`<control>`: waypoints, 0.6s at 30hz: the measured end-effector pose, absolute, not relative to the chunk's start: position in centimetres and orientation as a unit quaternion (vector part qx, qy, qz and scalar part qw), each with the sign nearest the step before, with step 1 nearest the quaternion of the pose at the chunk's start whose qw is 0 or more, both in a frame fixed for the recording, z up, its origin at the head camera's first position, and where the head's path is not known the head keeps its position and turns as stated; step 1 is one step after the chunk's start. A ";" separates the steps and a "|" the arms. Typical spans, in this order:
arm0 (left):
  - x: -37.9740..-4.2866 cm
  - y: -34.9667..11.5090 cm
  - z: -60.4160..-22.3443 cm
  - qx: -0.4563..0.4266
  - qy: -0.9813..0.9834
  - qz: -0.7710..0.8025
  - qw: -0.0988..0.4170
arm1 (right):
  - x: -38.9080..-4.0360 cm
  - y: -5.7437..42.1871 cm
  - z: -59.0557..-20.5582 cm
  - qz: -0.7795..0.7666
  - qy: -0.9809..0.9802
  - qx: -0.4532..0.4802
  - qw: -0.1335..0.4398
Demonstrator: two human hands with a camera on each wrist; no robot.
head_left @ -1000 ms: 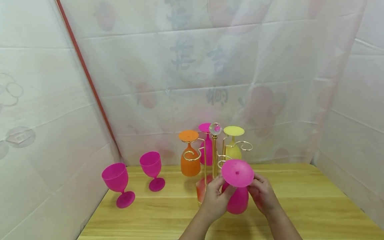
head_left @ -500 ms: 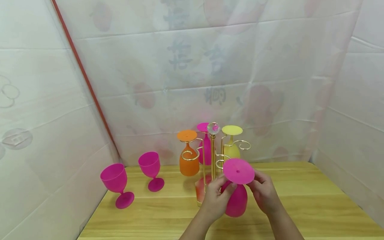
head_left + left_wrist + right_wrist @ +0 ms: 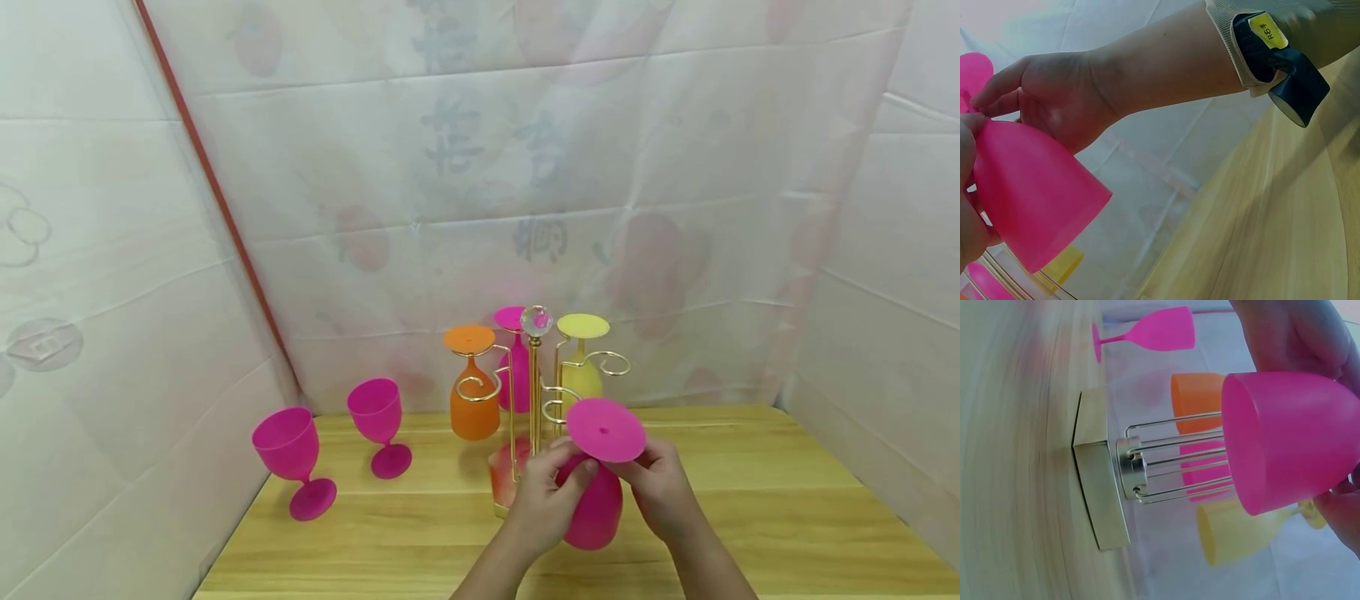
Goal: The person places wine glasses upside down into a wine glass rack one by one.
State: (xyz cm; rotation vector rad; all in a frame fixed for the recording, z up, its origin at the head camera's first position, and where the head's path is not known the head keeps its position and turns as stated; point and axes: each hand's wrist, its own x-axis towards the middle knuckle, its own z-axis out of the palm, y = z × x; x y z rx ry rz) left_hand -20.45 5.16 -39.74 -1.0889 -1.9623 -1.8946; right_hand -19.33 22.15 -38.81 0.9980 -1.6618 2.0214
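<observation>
1. Pink cup [image 3: 592, 510] hangs upside down between left hand [image 3: 546, 496] and right hand [image 3: 663, 493], its long axis tilted, base leaning toward the right hand.
2. Curled fingers of the left hand hold the bowl; the right hand pinches the stem under the base.
3. Rack [image 3: 534, 404] stands just beyond the left hand, the nearer of the 2.
4. Table [image 3: 780, 500] stretches rightward from the right hand; 2 standing cups [image 3: 377, 410] stay well left of the left hand.
</observation>
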 end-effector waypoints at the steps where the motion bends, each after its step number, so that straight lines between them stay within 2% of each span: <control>1: -20.4 5.2 -39.7 -0.369 -0.667 -0.639 0.104 | -19.4 22.1 -38.8 0.713 -0.584 0.349 0.170; 11: -20.4 5.5 -39.4 -0.347 -0.672 -0.649 0.085 | -19.3 22.0 -38.3 0.733 -0.578 0.318 0.166; 18: -20.3 5.7 -39.8 -0.290 -0.676 -0.678 0.010 | -19.3 22.5 -38.4 0.750 -0.570 0.293 0.163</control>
